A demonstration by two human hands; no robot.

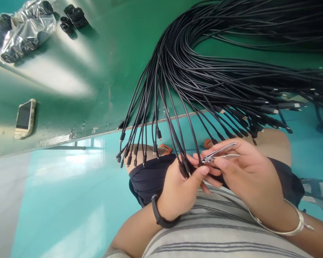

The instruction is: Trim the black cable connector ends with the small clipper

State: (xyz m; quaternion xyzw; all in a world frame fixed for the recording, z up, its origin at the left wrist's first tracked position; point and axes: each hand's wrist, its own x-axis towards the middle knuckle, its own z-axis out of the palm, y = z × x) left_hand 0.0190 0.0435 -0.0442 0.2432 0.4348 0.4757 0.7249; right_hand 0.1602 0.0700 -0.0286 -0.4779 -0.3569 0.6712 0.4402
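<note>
My left hand [183,190] is closed around the ends of several black USB cables [174,139], with their plugs gathered at its thumb and fingers. Pinched in my right hand [250,172] is a silver nail clipper [220,152], its lever raised. The clipper's jaws sit at one plug [200,159] that the left fingertips hold; whether they touch it I cannot tell. A large bundle of black cables [185,53] curves over the table, and many plug ends hang past its edge on both sides of my hands.
The green table [102,82] ends in a worn front edge above my lap. On its left lie a phone [25,118] in a light case, plastic-wrapped black rolls [29,32] and some loose black rolls [74,18]. Below is a glossy turquoise floor [70,200].
</note>
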